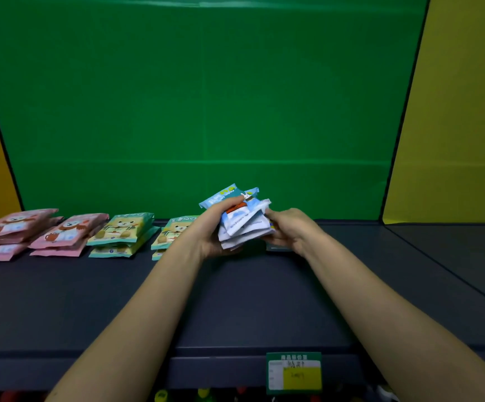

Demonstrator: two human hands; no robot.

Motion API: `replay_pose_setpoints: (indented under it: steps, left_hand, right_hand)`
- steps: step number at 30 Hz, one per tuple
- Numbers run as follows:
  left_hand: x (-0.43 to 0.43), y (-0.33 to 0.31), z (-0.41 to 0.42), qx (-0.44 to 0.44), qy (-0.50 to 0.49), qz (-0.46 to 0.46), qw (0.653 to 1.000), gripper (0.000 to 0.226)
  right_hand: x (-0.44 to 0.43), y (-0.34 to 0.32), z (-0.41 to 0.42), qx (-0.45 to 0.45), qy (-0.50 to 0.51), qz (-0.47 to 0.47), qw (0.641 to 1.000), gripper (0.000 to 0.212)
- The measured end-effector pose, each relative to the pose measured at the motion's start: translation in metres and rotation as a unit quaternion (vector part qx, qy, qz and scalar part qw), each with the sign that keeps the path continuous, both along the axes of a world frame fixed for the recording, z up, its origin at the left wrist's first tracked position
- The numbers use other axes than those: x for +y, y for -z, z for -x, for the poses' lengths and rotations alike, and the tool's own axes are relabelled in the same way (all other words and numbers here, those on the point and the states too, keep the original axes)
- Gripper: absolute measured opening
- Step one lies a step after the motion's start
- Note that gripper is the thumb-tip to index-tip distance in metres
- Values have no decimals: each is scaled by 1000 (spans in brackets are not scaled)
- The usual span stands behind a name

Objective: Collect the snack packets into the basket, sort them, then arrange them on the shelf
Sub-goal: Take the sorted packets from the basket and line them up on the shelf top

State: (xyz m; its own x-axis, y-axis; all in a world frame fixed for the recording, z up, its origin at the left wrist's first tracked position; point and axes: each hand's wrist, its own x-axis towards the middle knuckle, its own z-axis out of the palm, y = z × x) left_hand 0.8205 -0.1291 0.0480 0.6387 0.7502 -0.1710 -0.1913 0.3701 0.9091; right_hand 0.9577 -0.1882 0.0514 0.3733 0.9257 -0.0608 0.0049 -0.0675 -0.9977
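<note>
Above the shelf (235, 300), both my hands, left (215, 227) and right (289, 229), clasp the blue packets (241, 219); I should square them before stacking beside the green packets (119, 232).

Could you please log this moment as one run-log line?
phase: shelving | left hand: holds blue packets | right hand: on the packets | shelf: pink packets, green packets placed

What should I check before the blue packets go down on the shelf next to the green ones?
1. Blue packets held: ok, left hand grips the fanned stack; right hand touches its edge.
2. Stack squared up: not ok, packets splayed.
3. Free shelf space to the right: ok.
4. Pink packets and green packets grouped by colour: ok.
5. Packet count in hand: cannot tell.
</note>
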Motion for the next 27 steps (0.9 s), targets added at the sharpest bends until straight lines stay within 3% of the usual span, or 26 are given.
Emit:
replay_pose_setpoints:
  steps: [11,20,27]
  left_hand:
    - [-4,-10,-8,9,-24,-22,999,17]
    - [4,-17,-1,105,-50,-60,991,20]
    - [-4,-7,-19,215,-16,-57,975,23]
  right_hand:
    - [-5,-4,-8,-50,-24,30,998,19]
    - [-29,-9,-82,-149,100,-29,983,31]
    - [-43,25,-149,-242,211,46,946,38]
